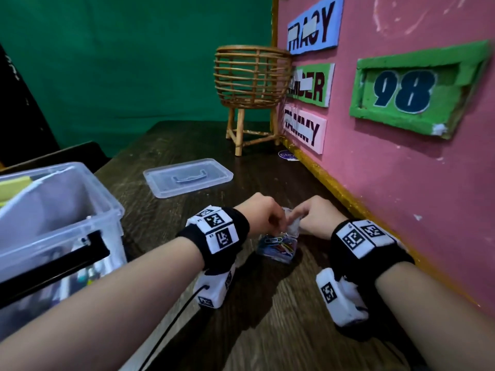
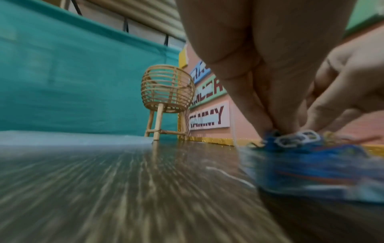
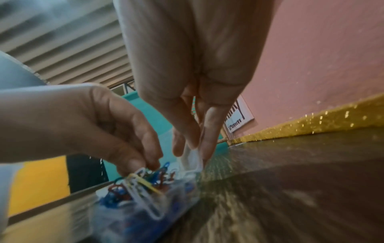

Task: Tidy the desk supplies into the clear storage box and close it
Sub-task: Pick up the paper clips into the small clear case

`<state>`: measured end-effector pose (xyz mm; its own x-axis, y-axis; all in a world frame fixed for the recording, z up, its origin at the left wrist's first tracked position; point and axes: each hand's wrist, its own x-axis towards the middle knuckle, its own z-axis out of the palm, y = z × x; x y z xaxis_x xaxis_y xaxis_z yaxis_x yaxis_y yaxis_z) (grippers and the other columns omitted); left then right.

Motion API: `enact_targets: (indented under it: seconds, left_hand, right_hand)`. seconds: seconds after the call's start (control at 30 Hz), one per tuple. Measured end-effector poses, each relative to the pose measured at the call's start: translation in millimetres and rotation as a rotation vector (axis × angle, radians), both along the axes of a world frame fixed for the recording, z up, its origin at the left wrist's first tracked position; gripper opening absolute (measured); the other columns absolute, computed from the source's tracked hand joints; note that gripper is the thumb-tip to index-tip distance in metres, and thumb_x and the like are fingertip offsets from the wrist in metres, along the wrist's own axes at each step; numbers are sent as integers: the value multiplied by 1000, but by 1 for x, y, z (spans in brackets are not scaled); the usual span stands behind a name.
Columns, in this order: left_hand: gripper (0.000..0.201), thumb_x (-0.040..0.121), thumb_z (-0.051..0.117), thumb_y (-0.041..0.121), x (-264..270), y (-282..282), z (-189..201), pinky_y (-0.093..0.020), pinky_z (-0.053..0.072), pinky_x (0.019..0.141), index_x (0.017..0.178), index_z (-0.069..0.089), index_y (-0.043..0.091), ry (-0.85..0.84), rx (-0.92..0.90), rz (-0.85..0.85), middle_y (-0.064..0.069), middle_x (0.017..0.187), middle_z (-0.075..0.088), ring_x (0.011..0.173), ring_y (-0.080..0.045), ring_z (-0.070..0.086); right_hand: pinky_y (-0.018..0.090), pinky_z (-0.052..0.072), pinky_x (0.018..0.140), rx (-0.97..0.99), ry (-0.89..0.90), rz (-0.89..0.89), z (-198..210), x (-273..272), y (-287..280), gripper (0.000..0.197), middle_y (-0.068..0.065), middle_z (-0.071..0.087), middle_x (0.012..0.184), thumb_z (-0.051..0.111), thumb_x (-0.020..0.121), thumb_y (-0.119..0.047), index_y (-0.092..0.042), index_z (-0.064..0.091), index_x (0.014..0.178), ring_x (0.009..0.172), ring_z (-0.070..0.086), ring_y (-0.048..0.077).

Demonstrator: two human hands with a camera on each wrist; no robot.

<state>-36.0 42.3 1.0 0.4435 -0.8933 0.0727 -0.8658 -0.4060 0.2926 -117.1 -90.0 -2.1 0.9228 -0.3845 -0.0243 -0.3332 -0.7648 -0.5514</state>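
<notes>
Black wristbands (image 1: 217,236), white tag-printed camera pods (image 1: 341,298) (one cabled), bare forearms

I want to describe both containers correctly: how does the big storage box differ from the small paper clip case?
The clear storage box is far larger and stands untouched on the left; the paper clip case lies between both hands. The box's lid lies apart on the desk; the right hand pinches the case's lid, and the left hand pinches clips. Both are clear plastic and open.

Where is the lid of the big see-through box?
In the head view the lid lies flat on the table, beyond the two hands, in front of the little wicker basket and to the right of the open box.
</notes>
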Motion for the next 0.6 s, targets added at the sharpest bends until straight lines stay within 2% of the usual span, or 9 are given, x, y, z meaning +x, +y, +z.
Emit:
enact_targets:
  seconds: [0.1,0.17,0.27,0.37,0.43,0.5,0.57,0.6]
  left_hand:
    - [19,80,70,14,-8,10,4,-9,39,80,97,74,19,-13,-83,26,3,101,73,93,-7,63]
    - [18,81,69,16,-7,19,9,-11,41,81,98,74,18,-9,-107,88,2,101,73,91,-7,63]
    - [19,80,71,21,0,35,13,-18,49,82,98,74,18,78,13,147,2,99,72,85,-6,61]
    - [24,80,72,22,0,44,8,-20,51,84,104,72,20,166,143,168,3,103,71,85,-8,62]
    - [24,80,71,17,1,43,3,-16,46,80,104,73,19,152,143,158,2,103,71,77,-2,58]
    - [21,81,70,12,1,40,0,-13,46,76,101,74,16,174,110,155,0,103,72,68,3,55]
    - [20,80,70,9,2,36,-1,-16,48,82,99,75,15,180,87,153,-1,102,73,76,-1,59]
    - [19,80,70,9,2,35,-1,-18,49,86,98,75,15,174,79,150,-1,102,73,83,-3,61]
  right_hand:
    - [20,39,64,-8,41,0,2,-10,8,26,-2,64,83,66,73,-4,-21,76,91,74,55,10]
    - [14,37,52,-15,88,37,2,-14,11,27,-7,59,72,63,77,-4,-20,75,94,61,48,3]
    - [10,33,48,-33,148,84,2,-15,14,26,-6,57,81,64,82,-10,-24,73,101,59,42,1]
    - [11,29,49,-60,164,125,2,-14,15,29,-10,53,78,63,83,-11,-27,70,106,57,39,0]
    - [11,29,50,-70,161,150,1,-13,15,31,-6,54,92,62,84,-10,-28,70,107,59,40,0]
    - [13,31,56,-64,162,163,0,-13,14,32,-3,55,106,62,84,-9,-29,69,108,71,45,1]
    - [17,35,66,-47,143,169,1,-14,12,32,-5,54,113,62,83,-9,-29,70,107,89,47,7]
    - [17,35,67,-25,116,166,2,-14,11,32,-7,54,108,62,83,-7,-29,70,106,91,47,8]
